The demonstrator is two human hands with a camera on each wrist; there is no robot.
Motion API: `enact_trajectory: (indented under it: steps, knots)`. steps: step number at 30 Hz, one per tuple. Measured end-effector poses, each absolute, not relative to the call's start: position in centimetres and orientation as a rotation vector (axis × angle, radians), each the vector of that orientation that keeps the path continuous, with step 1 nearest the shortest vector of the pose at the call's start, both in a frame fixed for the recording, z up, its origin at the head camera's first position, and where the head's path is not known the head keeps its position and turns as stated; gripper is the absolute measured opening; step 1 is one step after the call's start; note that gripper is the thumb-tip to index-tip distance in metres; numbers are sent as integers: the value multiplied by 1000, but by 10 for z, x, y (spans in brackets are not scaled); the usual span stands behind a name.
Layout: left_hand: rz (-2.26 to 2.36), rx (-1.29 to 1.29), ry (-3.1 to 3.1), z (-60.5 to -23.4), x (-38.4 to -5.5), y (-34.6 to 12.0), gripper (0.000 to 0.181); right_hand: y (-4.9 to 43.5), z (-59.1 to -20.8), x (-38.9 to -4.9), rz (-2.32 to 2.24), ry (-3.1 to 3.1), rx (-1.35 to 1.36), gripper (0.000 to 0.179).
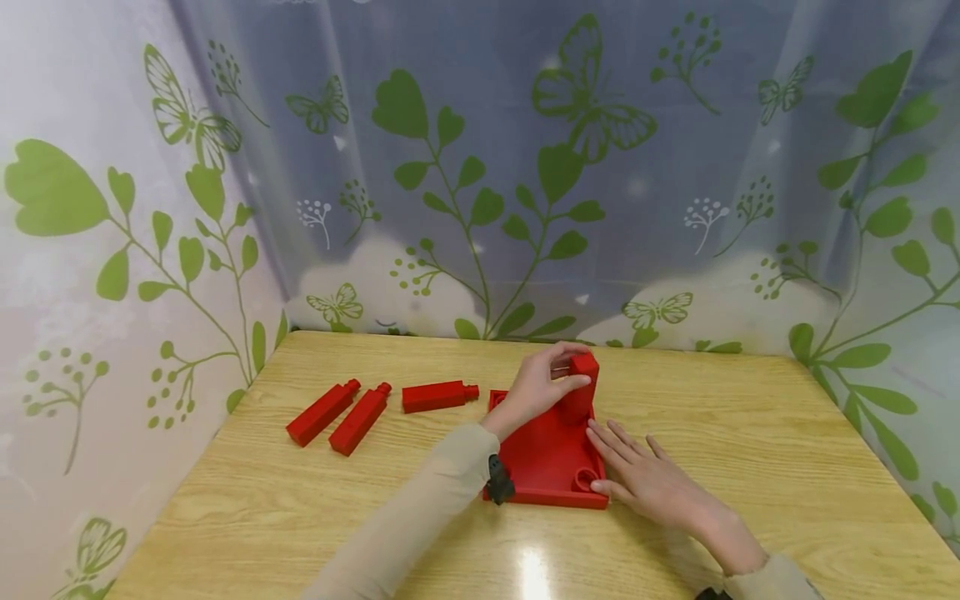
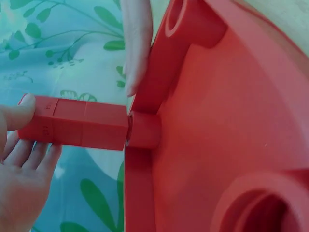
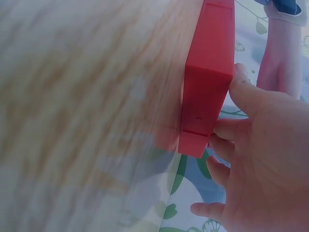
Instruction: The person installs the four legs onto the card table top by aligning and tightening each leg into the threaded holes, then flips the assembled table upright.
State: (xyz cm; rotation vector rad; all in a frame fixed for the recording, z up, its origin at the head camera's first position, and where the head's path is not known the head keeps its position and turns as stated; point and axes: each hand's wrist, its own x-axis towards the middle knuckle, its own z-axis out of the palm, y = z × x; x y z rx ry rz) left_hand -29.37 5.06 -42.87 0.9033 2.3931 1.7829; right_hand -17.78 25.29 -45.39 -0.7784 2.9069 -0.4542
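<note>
A red square tray-like panel [image 1: 540,457] with raised edges and round corner sockets lies on the table. My left hand [image 1: 534,385] grips a red square block leg [image 1: 587,367], which stands upright at the panel's far right corner. In the left wrist view, the leg's narrow end meets the round socket [image 2: 147,130], with a thin gap of threading visible, and the thumb and fingers hold the leg's other end. Fingers extended, my right hand [image 1: 660,485] rests along the panel's right side, its thumb by the near right socket [image 1: 585,479].
Three more red legs with knobbed ends lie left of the panel: an outer one [image 1: 322,413], a middle one [image 1: 361,419] and one nearer the panel [image 1: 437,396]. A patterned curtain [image 1: 480,167] hangs behind the wooden table [image 1: 420,542].
</note>
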Motion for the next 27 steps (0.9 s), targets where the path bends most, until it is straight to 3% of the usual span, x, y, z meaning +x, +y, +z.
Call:
enact_trajectory:
  steps: [18,27]
  knots:
    - [1725,1009,2268,-426,-296,47,48,253,-455,-178,-452,2912,-788,76]
    - [1721,903,2538,-432,-289,60,73,253,-455,-179,-447,2906,-778,77]
